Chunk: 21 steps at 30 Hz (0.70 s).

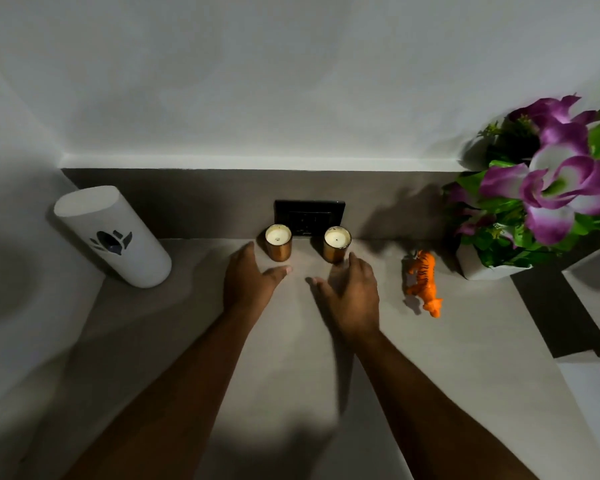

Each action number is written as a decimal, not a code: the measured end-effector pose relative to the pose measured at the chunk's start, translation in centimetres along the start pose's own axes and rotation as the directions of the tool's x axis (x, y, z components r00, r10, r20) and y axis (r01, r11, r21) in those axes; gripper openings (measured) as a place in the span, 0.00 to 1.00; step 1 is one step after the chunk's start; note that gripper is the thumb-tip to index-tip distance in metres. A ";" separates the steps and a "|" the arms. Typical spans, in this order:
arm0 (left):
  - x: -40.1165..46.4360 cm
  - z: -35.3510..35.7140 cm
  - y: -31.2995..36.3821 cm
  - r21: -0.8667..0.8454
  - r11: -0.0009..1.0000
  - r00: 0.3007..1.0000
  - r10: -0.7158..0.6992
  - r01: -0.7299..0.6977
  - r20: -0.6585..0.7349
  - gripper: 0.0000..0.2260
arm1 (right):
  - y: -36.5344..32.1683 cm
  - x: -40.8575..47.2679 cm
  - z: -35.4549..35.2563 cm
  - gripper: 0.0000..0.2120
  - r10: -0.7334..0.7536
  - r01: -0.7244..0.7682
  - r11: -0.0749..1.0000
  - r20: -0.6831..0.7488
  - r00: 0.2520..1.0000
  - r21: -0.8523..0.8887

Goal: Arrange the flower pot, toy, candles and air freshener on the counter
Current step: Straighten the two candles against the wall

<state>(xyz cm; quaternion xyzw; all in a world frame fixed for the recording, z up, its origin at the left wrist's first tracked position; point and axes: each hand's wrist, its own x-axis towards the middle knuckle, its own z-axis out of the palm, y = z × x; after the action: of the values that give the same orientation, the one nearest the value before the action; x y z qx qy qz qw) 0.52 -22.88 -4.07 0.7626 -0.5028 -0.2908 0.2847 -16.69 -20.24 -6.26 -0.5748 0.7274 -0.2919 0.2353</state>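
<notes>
Two candles in copper-coloured cups stand side by side at the back of the counter (291, 341): the left candle (278, 243) and the right candle (337, 244). My left hand (248, 280) hovers just left of and in front of the left candle, fingers apart, holding nothing. My right hand (352, 296) is just in front of the right candle, also empty with fingers spread. A white cylindrical air freshener (113, 237) stands at the far left. An orange toy tiger (425, 282) stands to the right of the candles. A white flower pot (478, 266) with purple flowers stands at the far right.
A black wall socket (309, 214) sits on the dark backsplash right behind the candles. White walls close off the back and left. A dark strip (555, 313) and a white ledge edge the counter on the right.
</notes>
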 end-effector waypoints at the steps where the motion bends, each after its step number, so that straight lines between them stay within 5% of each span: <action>1: -1.1 -0.4 -1.2 0.059 0.998 1.000 0.007 -0.008 0.019 0.40 | 0.6 -1.4 0.1 0.42 -0.048 0.052 0.993 0.036 0.998 -0.110; 4: -4.7 -2.3 -5.3 0.274 0.955 0.993 0.113 -0.112 0.013 0.37 | 2.1 -4.8 0.4 0.46 -0.189 0.258 0.880 0.206 0.960 -0.399; 8: -7.5 -5.1 -9.9 0.399 0.913 0.978 0.156 -0.088 -0.142 0.37 | 1.8 -7.5 1.3 0.51 -0.187 0.333 0.810 0.326 0.927 -0.483; 14: -4.0 -9.8 -9.7 0.025 0.993 0.936 -0.097 0.112 -0.339 0.48 | 0.7 -8.9 1.8 0.53 -0.142 0.310 0.803 0.342 0.929 -0.509; 17: -0.8 -11.9 -7.7 -0.212 0.964 0.892 -0.232 0.158 -0.388 0.46 | 0.5 -9.1 1.8 0.53 -0.148 0.308 0.798 0.326 0.934 -0.518; 21: 0.9 -13.1 -6.6 -0.277 0.934 0.840 -0.329 0.224 -0.431 0.38 | 0.6 -8.9 2.0 0.53 -0.145 0.293 0.803 0.306 0.941 -0.519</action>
<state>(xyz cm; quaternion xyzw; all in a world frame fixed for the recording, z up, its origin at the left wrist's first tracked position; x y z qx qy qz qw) 14.35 -19.70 -0.19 0.8394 -0.2681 -0.1881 0.4338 -13.67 -11.79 -8.03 -0.7310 0.6728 -0.0173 0.1122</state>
